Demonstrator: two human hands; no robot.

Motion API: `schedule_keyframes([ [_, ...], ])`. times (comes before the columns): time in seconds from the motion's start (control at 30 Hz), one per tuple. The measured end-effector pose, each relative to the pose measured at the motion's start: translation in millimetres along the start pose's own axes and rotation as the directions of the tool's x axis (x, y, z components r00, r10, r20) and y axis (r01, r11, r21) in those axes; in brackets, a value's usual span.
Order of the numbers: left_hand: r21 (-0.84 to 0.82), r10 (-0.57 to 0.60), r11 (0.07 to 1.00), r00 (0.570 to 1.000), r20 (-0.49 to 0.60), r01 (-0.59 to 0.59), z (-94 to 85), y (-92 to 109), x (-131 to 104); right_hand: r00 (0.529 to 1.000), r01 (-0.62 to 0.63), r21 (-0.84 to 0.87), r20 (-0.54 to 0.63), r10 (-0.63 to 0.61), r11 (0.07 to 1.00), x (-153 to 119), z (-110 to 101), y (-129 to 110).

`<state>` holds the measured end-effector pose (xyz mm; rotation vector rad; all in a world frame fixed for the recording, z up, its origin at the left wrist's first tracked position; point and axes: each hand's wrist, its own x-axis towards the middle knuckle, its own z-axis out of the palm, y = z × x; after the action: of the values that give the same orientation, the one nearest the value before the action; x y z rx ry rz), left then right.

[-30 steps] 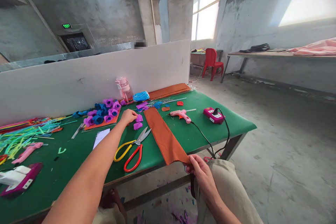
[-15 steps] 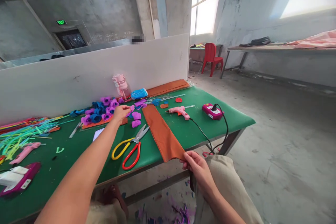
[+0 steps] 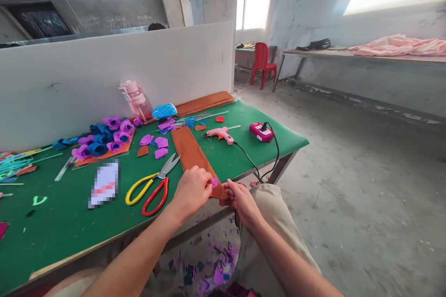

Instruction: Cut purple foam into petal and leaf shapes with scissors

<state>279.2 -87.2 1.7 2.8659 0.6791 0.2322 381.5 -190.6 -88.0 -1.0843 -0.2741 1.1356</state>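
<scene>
My left hand [image 3: 193, 189], fingers closed in a pinch, holds a small purple petal piece [image 3: 215, 183] over the near end of a long brown strip [image 3: 191, 146]. That strip runs from the table's middle to its front edge; whether it is paper or cloth I cannot tell. My right hand [image 3: 242, 198] grips its near end just past the edge, the fingertips partly hidden. Scissors [image 3: 162, 175] with one yellow and one red handle lie left of the strip, blades apart. Loose purple petals [image 3: 161, 142] and a brown piece [image 3: 142, 151] are beyond them.
A pink glue gun [image 3: 223, 135] and a magenta power strip [image 3: 261, 132] with a black cord sit right on the green table [image 3: 278, 125]. Purple and blue flowers [image 3: 97, 148], a pink bottle [image 3: 134, 97] and a blue packet [image 3: 164, 111] stand near the white partition [image 3: 83, 74].
My left hand has come from the loose petals toward me and right, bringing a purple petal to the strip's near end. My right hand keeps its grip. The view has turned right.
</scene>
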Motion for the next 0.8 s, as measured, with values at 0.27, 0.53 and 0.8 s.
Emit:
schedule_keyframes([
  [0.27,-0.049,-0.019,0.999,1.0,0.006,0.02,2.3,-2.4,-6.6,0.999,0.014,-0.065,0.037,-0.012,0.998,-5.9,10.4,-8.5],
  [0.53,-0.256,0.055,0.963,0.993,-0.107,-0.081,-4.5,-21.9,-29.0,0.999,-0.016,-0.076,-0.031,0.013,0.997,-7.5,14.0,-6.4],
  [0.8,-0.785,-0.635,0.579,0.726,-0.265,0.219,30.3,0.0,-83.6,0.993,-0.115,-0.188,0.011,0.119,0.975,-34.2,14.0,1.2],
])
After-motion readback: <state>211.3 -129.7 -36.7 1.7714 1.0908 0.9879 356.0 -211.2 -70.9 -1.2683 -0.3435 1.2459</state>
